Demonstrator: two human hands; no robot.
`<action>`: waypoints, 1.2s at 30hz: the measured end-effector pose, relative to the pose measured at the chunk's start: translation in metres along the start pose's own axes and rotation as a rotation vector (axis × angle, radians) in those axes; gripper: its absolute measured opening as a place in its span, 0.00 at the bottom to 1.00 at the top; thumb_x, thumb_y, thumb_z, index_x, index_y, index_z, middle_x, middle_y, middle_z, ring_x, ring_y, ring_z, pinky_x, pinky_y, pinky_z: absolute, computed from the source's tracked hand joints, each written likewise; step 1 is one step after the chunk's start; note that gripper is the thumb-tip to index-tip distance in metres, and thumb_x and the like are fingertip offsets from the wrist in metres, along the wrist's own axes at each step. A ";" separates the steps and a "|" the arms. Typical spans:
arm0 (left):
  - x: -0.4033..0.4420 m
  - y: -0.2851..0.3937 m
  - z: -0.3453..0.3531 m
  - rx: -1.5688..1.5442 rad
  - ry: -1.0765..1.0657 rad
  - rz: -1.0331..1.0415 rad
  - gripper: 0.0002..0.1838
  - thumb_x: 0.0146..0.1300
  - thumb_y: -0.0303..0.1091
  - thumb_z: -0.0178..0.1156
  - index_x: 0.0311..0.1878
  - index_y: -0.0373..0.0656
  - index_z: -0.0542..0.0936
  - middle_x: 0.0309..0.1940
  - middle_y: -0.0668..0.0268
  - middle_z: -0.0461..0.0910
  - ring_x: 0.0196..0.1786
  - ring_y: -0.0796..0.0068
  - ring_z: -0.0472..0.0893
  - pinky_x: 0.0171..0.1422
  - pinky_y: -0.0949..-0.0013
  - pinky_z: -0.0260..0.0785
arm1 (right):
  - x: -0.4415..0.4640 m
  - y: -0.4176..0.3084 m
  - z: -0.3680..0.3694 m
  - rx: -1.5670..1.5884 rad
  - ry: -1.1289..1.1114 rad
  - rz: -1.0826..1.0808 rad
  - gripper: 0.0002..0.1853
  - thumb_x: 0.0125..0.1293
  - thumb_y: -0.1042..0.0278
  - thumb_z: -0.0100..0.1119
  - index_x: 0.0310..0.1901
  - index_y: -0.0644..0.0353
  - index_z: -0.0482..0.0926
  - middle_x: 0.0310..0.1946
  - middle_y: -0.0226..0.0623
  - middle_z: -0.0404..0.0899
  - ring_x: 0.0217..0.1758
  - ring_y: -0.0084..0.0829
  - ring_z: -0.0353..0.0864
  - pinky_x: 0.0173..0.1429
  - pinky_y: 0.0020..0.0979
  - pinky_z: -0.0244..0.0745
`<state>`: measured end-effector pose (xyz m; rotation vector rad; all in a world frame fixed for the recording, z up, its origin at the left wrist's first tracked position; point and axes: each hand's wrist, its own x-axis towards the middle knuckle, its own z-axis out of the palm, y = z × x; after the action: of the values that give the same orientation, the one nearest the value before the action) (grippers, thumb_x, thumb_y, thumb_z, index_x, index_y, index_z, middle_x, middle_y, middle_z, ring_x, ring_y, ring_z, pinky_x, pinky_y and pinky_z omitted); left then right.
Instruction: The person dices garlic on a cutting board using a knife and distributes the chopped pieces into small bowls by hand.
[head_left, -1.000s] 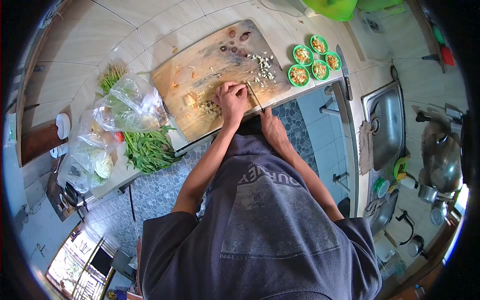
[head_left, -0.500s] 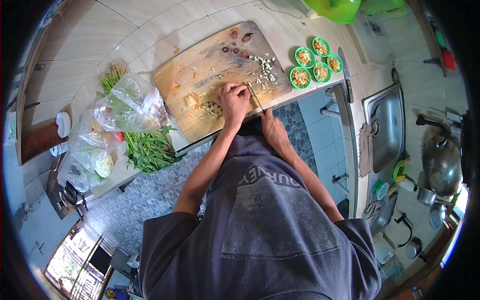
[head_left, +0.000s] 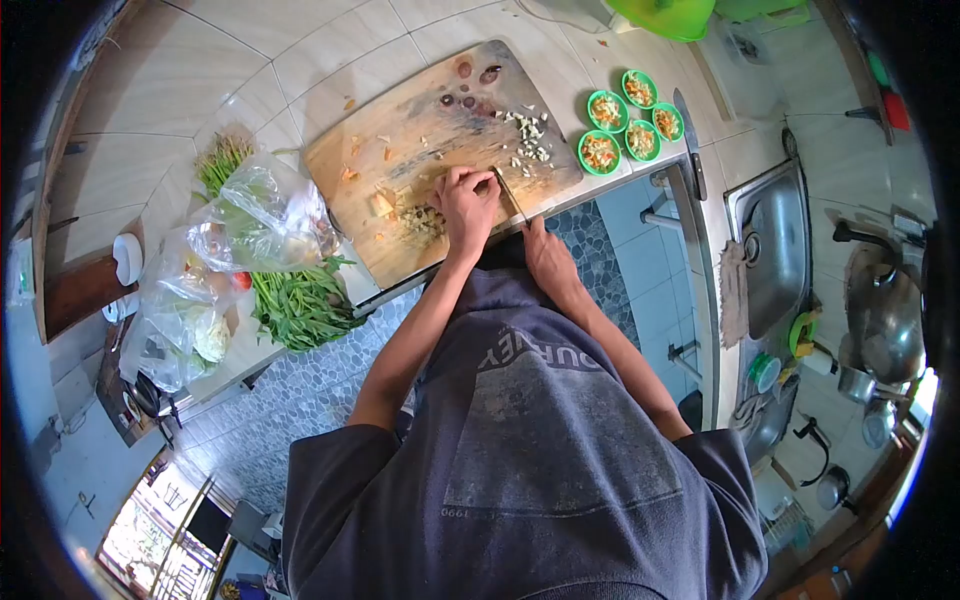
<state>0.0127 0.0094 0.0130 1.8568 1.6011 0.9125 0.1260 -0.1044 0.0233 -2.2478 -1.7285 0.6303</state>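
Note:
My right hand (head_left: 550, 258) is closed round the handle of a knife (head_left: 510, 195), whose dark blade slants up and left across the near edge of a wooden cutting board (head_left: 400, 130). The fingers of my left hand (head_left: 467, 210) are bent and pressed down on the board at the blade's tip; what lies under them is hidden. Left of that hand, a pale yellow chunk (head_left: 382, 205) and a heap of small diced pieces (head_left: 420, 222) rest on the wood. Whitish diced bits (head_left: 528, 140) lie scattered beyond the blade on the board's right side.
Several green cups (head_left: 600, 153) of shredded vegetables stand right of the board, near a second knife (head_left: 692, 150). A sink (head_left: 775, 260) is farther right. On the left are plastic bags (head_left: 265, 205) of vegetables and leafy greens (head_left: 300, 305). Stray orange bits (head_left: 350, 174) dot the board.
The view has tilted very slightly. Both hands and the knife keep almost the same place on the board.

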 end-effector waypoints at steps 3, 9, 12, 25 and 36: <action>0.002 -0.003 0.002 -0.016 0.016 0.025 0.03 0.52 0.35 0.69 0.31 0.51 0.86 0.38 0.72 0.76 0.50 0.63 0.72 0.56 0.55 0.57 | -0.003 -0.006 -0.010 -0.064 -0.031 0.091 0.14 0.75 0.57 0.43 0.41 0.62 0.64 0.20 0.53 0.79 0.23 0.53 0.81 0.25 0.49 0.76; 0.006 0.001 -0.002 0.051 -0.018 0.029 0.03 0.52 0.37 0.69 0.30 0.52 0.86 0.39 0.73 0.76 0.49 0.63 0.72 0.55 0.54 0.55 | 0.018 -0.004 -0.010 -0.033 -0.053 0.100 0.14 0.75 0.55 0.42 0.43 0.61 0.63 0.23 0.54 0.81 0.27 0.56 0.81 0.30 0.52 0.77; 0.007 0.000 -0.004 0.072 -0.063 0.019 0.03 0.54 0.37 0.68 0.31 0.53 0.85 0.39 0.73 0.76 0.49 0.64 0.73 0.55 0.53 0.54 | 0.002 0.009 -0.017 0.000 -0.061 0.162 0.14 0.74 0.55 0.45 0.44 0.60 0.65 0.29 0.55 0.81 0.31 0.57 0.82 0.33 0.53 0.77; 0.030 0.014 0.025 0.067 -0.177 0.194 0.05 0.60 0.36 0.64 0.39 0.53 0.83 0.42 0.71 0.76 0.51 0.64 0.73 0.56 0.49 0.55 | 0.019 0.037 -0.065 -0.017 0.318 0.068 0.13 0.60 0.61 0.64 0.44 0.58 0.81 0.34 0.40 0.80 0.41 0.42 0.79 0.46 0.40 0.70; 0.067 0.059 0.000 -0.256 -0.673 -0.097 0.16 0.58 0.37 0.69 0.48 0.43 0.85 0.31 0.64 0.85 0.33 0.77 0.81 0.41 0.71 0.73 | 0.044 0.065 -0.089 0.043 0.328 -0.074 0.13 0.59 0.61 0.65 0.44 0.55 0.81 0.34 0.37 0.80 0.41 0.39 0.78 0.45 0.39 0.69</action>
<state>0.0549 0.0659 0.0680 1.6436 1.0875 0.3590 0.2329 -0.0731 0.0645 -2.1060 -1.6084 0.2603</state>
